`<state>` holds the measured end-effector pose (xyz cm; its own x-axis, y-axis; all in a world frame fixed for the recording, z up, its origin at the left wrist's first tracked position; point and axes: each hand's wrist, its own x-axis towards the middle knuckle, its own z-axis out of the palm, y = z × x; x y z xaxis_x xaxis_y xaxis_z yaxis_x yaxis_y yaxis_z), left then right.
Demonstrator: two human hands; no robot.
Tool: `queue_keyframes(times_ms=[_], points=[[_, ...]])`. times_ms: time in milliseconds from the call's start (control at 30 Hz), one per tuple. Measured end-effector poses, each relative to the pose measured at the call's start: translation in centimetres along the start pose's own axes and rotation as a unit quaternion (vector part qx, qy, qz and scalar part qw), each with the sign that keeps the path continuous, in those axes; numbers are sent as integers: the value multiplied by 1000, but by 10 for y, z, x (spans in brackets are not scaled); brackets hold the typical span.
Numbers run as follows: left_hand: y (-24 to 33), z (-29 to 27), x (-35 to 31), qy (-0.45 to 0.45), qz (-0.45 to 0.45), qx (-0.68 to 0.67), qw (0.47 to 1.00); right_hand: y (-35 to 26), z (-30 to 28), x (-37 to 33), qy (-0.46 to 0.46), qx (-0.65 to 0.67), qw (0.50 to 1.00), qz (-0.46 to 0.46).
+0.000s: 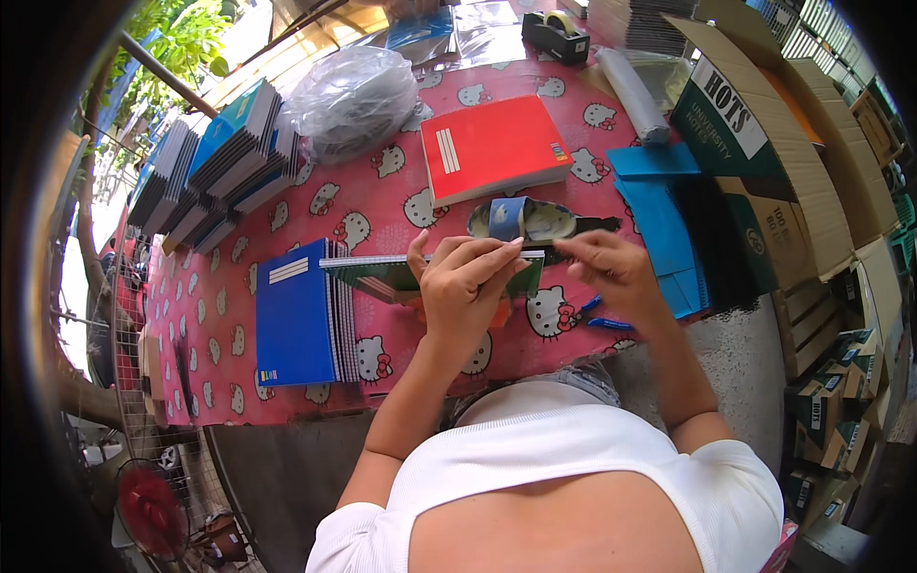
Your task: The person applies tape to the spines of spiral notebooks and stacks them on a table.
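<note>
A person in a white top sat or stood at a worktop (315, 224) covered in pink cloth or film with a cartoon-cat print. A red notebook (497, 143) lay flat near the middle of it, and the places below are told from that notebook.

On the person's side of the red notebook, a green notebook (373, 274) was held up on edge, clear of the red one. The left hand (468, 277) gripped it, fingers bent over its top edge. The right hand (611, 272) was at the green notebook's right end, fingers curled in; whether they pinched anything could not be told.

Just below the red notebook, between it and the hands, lay a slipper-shaped object (506, 218) with a blue band. To the red notebook's lower left was a stack of blue notebooks (296, 310), spiral bindings along the right side. To its lower right lay blue-handled pliers (609, 324), and to its right, blue sheets (664, 239) beside a dark, bristly-looking mass (721, 244).

Left of the red notebook sat a bundle of clear plastic (353, 100), with piled books (234, 143) farther left. Beyond it stood a black tape dispenser (556, 40); off to its upper right were a plastic roll (632, 95) and an open cardboard box (755, 105).
</note>
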<state>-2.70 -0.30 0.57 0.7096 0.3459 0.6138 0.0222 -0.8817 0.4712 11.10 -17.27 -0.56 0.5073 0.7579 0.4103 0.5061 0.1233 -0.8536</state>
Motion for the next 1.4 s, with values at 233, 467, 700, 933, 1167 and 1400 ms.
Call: queue_keyframes(times_ms=[233, 467, 700, 933, 1167, 1400], points=[[7, -5, 2, -24, -30, -31, 999, -14, -1, 10, 59, -87, 994, -9], [6, -5, 1, -17, -22, -39, 999, -16, -9, 29, -68, 12, 996, 48], [7, -5, 3, 9, -48, -49, 998, -35, 8, 24, -38, -141, 989, -6], [-1, -8, -3, -7, -9, 22, 1000, -43, 7, 26, -26, -236, 969, -62], [0, -6, -2, -9, -23, 19, 1000, -46, 13, 30, -55, -201, 977, -43], [-4, -8, -4, -6, -29, 12, 999, -56, 21, 0, -31, -306, 943, -124]])
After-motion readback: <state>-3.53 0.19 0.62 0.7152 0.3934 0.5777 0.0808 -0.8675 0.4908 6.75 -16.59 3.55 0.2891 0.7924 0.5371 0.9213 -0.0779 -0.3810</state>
